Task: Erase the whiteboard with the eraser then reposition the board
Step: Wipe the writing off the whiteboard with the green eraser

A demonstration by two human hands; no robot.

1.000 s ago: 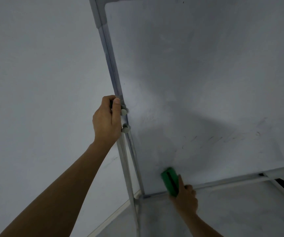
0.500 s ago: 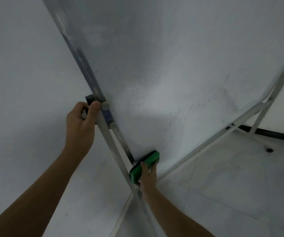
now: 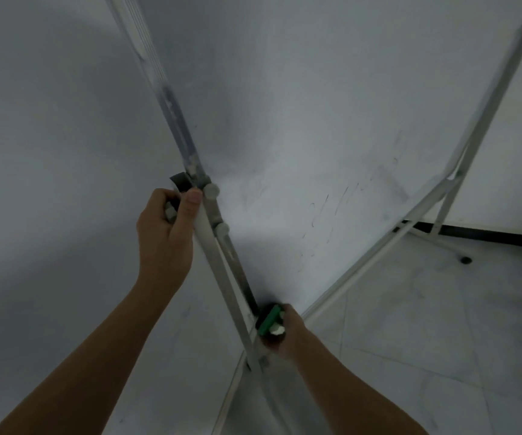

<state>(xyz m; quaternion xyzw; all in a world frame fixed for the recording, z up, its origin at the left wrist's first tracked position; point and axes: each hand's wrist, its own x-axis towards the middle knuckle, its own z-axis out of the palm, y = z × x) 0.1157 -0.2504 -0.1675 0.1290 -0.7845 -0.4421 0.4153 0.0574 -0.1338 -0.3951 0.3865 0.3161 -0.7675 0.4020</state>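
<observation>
The whiteboard point(image 3: 331, 127) fills the upper middle of the head view, tilted in its metal frame, with faint marker streaks left of its lower right edge. My left hand point(image 3: 165, 233) grips the stand's left post point(image 3: 209, 246) just below a grey knob point(image 3: 212, 190). My right hand point(image 3: 288, 332) holds the green eraser point(image 3: 269, 320) at the board's bottom left corner, against the frame. The eraser's felt side is partly hidden by my fingers.
A plain white wall point(image 3: 49, 152) stands to the left. The stand's legs point(image 3: 441, 215) spread over a pale tiled floor point(image 3: 426, 324) at the right, one ending in a black foot point(image 3: 466, 259). A dark skirting strip point(image 3: 488, 235) runs along the far wall.
My right hand has slid the eraser down and left off the board surface to the bottom corner and turned it on edge. My left hand keeps its grip on the post.
</observation>
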